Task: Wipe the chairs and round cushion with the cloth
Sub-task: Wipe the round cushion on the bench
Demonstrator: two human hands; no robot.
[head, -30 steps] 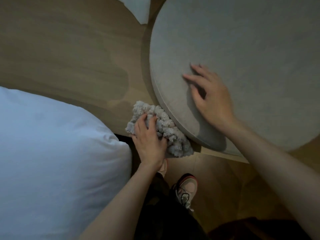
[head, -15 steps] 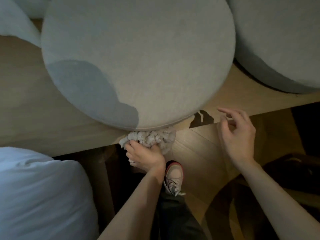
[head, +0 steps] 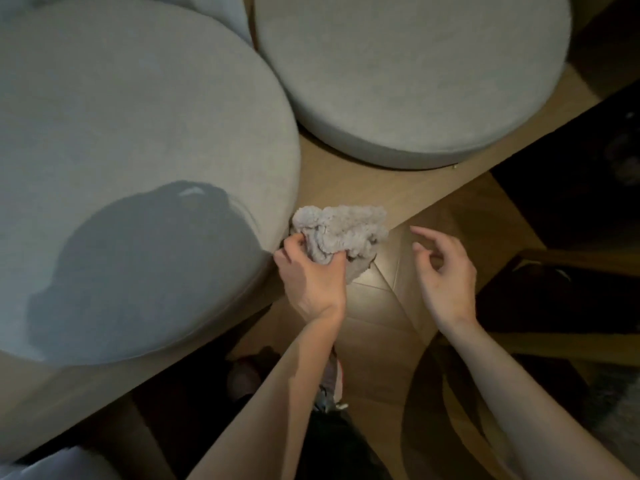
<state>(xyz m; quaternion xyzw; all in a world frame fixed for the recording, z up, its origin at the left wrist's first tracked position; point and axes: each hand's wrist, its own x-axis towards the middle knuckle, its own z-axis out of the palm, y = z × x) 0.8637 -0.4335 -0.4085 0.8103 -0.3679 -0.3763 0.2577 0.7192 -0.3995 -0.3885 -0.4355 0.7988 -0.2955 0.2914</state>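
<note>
While the left hand (head: 311, 282) grips the cloth (head: 343, 230), the right hand (head: 446, 278) hangs loose, holding nothing.
The cloth touches the round cushion (head: 138, 116) at its side.

Grips the cloth (head: 343, 226) in the left hand (head: 311, 282), seemingly touching the side of the round cushion (head: 138, 116) at frame left. Holds the right hand (head: 446, 275) loosely curled, empty, right of centre.

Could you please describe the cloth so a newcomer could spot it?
Two round grey fabric cushions sit on a pale wooden platform. Near the gap between them, the left hand grips a fluffy pale-grey cloth. It alone is crumpled and nubbly; the cushions are smooth.
</note>
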